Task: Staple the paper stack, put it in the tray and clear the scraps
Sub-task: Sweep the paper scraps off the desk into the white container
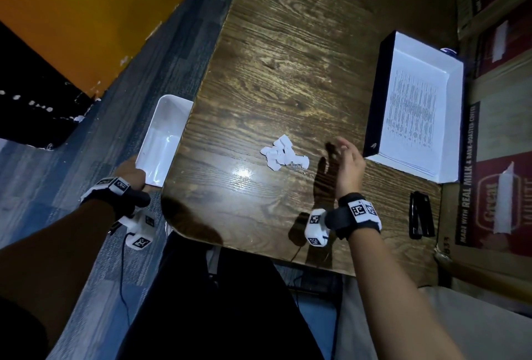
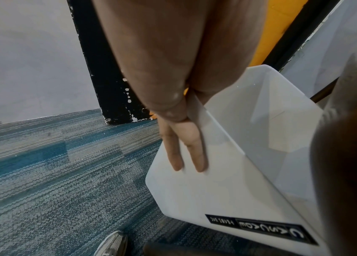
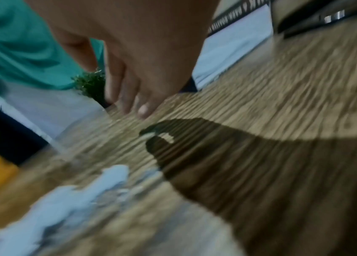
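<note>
Left hand (image 1: 131, 171) grips bin (image 1: 164, 138) at table (image 1: 288, 57) edge, long axis running away from person. Right hand (image 1: 347, 164), fingers loose and empty, hovers right of scraps (image 1: 283, 152); right-wrist view blurred, contact uncertain. Paper stack (image 1: 411, 118) lies in tray (image 1: 374, 95), stapler (image 1: 421, 218) nearer.

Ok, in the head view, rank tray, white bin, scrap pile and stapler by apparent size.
1. Tray, holding the paper stack.
2. White bin, gripped by the left hand beside the table edge; partly hidden, so unsure.
3. Scrap pile and stapler look alike.
</note>
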`<state>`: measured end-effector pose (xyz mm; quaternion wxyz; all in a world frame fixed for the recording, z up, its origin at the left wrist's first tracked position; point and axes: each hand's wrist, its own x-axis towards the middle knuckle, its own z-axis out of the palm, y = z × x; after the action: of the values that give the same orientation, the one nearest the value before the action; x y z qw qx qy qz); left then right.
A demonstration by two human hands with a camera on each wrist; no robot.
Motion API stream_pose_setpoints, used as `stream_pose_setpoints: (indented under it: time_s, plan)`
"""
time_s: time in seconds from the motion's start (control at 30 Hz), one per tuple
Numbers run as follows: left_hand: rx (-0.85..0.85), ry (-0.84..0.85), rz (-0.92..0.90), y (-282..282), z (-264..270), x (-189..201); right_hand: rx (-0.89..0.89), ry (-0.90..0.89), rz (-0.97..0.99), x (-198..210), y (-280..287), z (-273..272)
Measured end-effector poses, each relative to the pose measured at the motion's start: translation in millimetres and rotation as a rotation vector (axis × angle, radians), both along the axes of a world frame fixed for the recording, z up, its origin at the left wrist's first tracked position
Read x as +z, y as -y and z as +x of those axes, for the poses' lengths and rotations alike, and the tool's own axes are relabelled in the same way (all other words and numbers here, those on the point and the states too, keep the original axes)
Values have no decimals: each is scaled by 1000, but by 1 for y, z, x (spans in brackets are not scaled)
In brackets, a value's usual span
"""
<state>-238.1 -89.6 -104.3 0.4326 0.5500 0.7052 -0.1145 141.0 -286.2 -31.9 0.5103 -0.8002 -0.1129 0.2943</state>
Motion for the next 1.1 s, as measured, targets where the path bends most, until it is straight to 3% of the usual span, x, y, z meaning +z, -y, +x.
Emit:
stream_pose_setpoints:
  time_s: [0.1, 0.2, 0.3, 0.47, 0.53, 0.67, 0.83, 0.97, 1.03, 1.1]
  plan:
    - [22, 0, -8, -4, -5, -8, 232, 328, -540, -17, 8, -1]
    - [41, 21, 15, -8, -12, -23, 390, 386, -754, -28, -6, -35]
    - [119, 85, -23, -13, -26, -50, 459, 393, -745, -27, -21, -73]
    - [128, 63, 9, 6, 2, 15, 665, 399, -575, -22, -17, -98]
    - [125, 83, 10, 10, 7, 21, 611, 423, -509, -20, -11, -87]
    - [154, 113, 22, 11, 8, 22, 374, 412, -573, -22, -18, -59]
    - [116, 84, 34, 10, 4, 18, 556, 371, -644, -22, -55, -96]
    - [39, 34, 49, 9, 8, 21, 779, 413, -514, -19, -43, -131]
    - [-3, 32, 45, 6, 4, 16, 705, 423, -472, -16, -26, -122]
    - [-38, 30, 33, 3, -3, 10, 499, 451, -510, -16, -6, -101]
